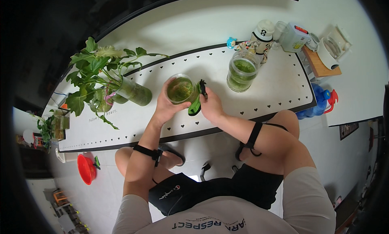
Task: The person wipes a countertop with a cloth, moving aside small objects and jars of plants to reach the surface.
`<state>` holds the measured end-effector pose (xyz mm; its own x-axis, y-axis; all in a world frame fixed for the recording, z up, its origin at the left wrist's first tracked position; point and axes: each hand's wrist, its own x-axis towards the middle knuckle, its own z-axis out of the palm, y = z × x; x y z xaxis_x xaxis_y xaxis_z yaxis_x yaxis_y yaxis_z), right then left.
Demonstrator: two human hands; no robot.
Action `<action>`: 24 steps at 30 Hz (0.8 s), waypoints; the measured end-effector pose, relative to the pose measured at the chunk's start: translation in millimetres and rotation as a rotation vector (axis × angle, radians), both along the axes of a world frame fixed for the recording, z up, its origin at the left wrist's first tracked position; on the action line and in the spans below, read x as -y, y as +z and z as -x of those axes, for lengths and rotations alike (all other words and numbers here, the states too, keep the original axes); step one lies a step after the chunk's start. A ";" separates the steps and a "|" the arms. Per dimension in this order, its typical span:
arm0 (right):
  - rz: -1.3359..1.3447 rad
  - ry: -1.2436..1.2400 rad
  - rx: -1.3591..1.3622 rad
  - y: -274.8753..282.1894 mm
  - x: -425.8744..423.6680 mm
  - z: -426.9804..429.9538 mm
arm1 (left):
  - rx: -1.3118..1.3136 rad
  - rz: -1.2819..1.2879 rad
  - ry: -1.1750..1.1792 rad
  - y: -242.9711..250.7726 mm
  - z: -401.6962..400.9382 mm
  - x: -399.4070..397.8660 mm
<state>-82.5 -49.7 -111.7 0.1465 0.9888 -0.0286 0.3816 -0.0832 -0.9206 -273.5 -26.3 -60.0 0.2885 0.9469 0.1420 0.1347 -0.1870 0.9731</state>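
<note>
My left hand (167, 108) is wrapped around a clear round jar (181, 89) with greenish water and plant bits inside. Beside it, my right hand (211, 105) pinches a black-edged green thing (195, 106), perhaps a small net or cloth, close against the jar's right side. Farther right on the white table mat (212, 118) stands a taller clear jar (242, 73) with green plant matter in water. To the left, leafy cuttings (94, 65) rise from a glass vase (135, 92) of cloudy green water, with another glass jar (101, 102) next to it.
A blue figurine (231, 42), a white-capped bottle (263, 32) and a translucent container (294, 38) line the back right. A small wooden stand (319, 64) holds a white appliance (331, 51). A blue water jug (316, 100) is right of the table; a red basin (86, 169) sits on the floor at left.
</note>
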 end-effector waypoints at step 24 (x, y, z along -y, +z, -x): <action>0.262 0.107 -0.183 16.3 -25.5 -15.5 | -0.020 0.005 -0.062 5.6 9.2 -6.7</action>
<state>-67.0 -24.2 -95.4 0.0110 0.9538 -0.3004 0.2313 -0.2947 -0.9272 -282.8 -19.6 -54.4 0.3490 0.9279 0.1309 0.1425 -0.1907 0.9713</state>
